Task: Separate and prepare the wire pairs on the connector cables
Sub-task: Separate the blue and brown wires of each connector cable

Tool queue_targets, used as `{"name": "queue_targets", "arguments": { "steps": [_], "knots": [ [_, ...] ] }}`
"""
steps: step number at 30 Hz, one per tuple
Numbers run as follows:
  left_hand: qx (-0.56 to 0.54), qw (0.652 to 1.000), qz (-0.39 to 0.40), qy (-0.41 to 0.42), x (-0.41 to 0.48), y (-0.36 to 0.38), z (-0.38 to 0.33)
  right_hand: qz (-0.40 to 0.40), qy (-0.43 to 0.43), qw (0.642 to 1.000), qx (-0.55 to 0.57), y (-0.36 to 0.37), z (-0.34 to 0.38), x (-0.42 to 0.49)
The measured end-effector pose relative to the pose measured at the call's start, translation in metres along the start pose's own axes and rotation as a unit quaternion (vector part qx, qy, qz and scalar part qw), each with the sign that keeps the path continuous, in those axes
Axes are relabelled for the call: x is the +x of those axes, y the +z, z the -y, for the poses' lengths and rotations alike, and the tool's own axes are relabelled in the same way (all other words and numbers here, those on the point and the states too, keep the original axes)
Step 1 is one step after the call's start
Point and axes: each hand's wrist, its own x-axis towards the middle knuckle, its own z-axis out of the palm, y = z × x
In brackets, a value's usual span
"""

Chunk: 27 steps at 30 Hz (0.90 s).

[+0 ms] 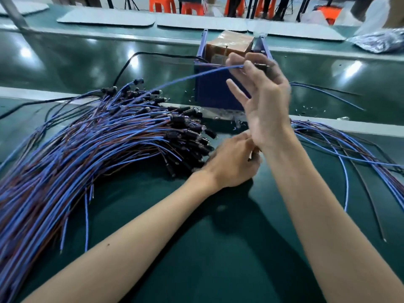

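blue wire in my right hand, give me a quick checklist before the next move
1. Right hand grip on the blue wire: pinched between thumb and finger, ok.
2. Wire free of the cable pile: its far end is lost among the cables, cannot tell.
3. Left hand holding a connector: fingers curled, partly hidden by the right wrist, cannot tell.
4. Smaller cable group lies apart from the pile: ok.
5. Wire clear of the blue box: cannot tell.

The right hand [266, 101] is raised, palm turned leftward, thumb and forefinger pinching a wire [196, 74], the other fingers spread. The left hand [231, 165] lies low, knuckles up, fingers curled just beside the right wrist; what they grip, if anything, is hidden.
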Motion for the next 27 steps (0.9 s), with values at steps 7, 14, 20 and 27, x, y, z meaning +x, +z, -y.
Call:
{"name": "queue_targets", "arguments": {
  "steps": [7,14,20,27],
  "knots": [
    [-0.268,0.956,-0.068,-0.101,0.006,-0.010,-0.005,-0.056,0.025,0.994,0.086,-0.053,0.032,0.005],
    [-0.527,0.807,-0.196,-0.179,0.021,-0.021,-0.021,-0.022,0.084,0.920,-0.382,-0.086,0.052,0.007],
    [-0.451,0.843,-0.229,-0.185,0.010,-0.010,-0.024,0.064,0.141,0.881,-0.447,-0.080,0.045,0.004],
    [-0.360,0.894,-0.158,-0.217,0.000,0.007,-0.016,0.120,0.139,0.923,-0.338,-0.055,0.009,0.004]
  ]
}}
